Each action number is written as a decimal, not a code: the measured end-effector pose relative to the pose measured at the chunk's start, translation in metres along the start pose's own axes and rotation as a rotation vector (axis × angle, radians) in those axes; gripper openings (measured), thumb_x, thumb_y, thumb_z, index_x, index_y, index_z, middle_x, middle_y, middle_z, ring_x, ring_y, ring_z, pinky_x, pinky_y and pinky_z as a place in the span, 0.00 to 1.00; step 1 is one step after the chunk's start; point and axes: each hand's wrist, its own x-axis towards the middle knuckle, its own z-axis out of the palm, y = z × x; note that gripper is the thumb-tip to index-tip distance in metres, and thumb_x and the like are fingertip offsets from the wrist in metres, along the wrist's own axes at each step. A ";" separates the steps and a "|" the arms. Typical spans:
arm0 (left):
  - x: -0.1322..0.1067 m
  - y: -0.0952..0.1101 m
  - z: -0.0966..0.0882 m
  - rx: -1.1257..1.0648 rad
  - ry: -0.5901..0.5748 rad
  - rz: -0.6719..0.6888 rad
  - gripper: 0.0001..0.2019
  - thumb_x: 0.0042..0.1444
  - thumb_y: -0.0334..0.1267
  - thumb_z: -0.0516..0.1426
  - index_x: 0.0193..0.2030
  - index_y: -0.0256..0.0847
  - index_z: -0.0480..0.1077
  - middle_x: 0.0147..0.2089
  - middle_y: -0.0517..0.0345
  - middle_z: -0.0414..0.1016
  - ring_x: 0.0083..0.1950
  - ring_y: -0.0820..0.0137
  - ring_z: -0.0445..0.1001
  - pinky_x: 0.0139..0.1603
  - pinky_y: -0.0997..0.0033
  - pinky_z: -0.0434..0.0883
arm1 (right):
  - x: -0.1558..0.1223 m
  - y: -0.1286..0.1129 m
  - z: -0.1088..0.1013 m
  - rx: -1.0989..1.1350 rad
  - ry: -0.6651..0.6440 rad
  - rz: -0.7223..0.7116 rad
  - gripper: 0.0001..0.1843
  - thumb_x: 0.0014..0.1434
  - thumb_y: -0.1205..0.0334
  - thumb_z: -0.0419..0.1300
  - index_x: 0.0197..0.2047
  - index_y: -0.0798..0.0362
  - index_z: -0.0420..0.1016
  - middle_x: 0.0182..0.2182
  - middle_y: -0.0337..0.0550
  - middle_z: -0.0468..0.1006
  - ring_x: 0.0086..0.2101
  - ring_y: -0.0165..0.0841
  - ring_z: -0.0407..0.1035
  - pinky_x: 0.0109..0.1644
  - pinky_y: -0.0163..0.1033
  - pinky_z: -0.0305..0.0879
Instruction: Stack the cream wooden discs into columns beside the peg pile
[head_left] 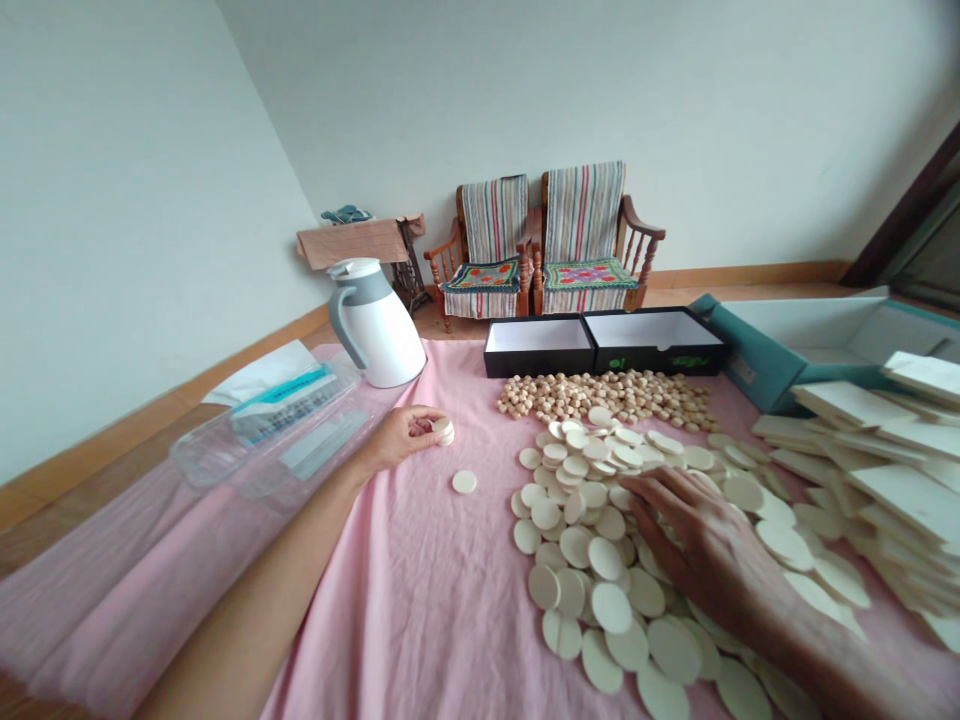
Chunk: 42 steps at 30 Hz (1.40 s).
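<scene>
My left hand (pixel 401 440) pinches a short stack of small cream discs (pixel 442 431) above the pink cloth (pixel 390 600). A single loose disc (pixel 464 481) lies just in front of that hand. My right hand (pixel 701 535) rests with its fingers spread on a wide, overlapping spread of cream discs (pixel 592 560). Whether its fingertips grip a disc is hidden. Beyond the spread sits a heap of tiny round beige pieces (pixel 600 395).
Stacked cream perforated boards (pixel 892 470) fill the right side, in front of a teal box (pixel 757 350). Black-and-white box trays (pixel 600 342), a white jug (pixel 377 325) and a clear plastic container (pixel 270 430) line the far and left table edges. Two striped chairs (pixel 544 245) stand behind.
</scene>
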 end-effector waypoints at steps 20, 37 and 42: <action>-0.003 0.005 0.000 0.162 0.020 0.045 0.20 0.47 0.41 0.61 0.47 0.32 0.72 0.39 0.52 0.75 0.35 0.70 0.72 0.34 0.74 0.70 | 0.000 0.000 -0.001 0.012 -0.008 -0.006 0.07 0.62 0.62 0.50 0.39 0.51 0.68 0.38 0.46 0.73 0.38 0.36 0.67 0.42 0.43 0.62; 0.006 0.036 -0.004 0.572 -0.266 0.301 0.15 0.48 0.28 0.56 0.44 0.40 0.71 0.42 0.53 0.71 0.44 0.66 0.70 0.47 0.71 0.64 | 0.001 -0.003 -0.002 0.012 -0.005 0.014 0.09 0.63 0.62 0.50 0.40 0.51 0.70 0.38 0.46 0.73 0.38 0.36 0.68 0.42 0.43 0.63; 0.010 0.033 -0.005 0.594 -0.298 0.315 0.11 0.48 0.27 0.54 0.39 0.39 0.72 0.40 0.54 0.72 0.42 0.66 0.70 0.44 0.73 0.64 | 0.001 -0.003 -0.002 0.014 -0.008 0.006 0.11 0.63 0.63 0.50 0.47 0.52 0.69 0.38 0.46 0.73 0.38 0.36 0.68 0.42 0.43 0.62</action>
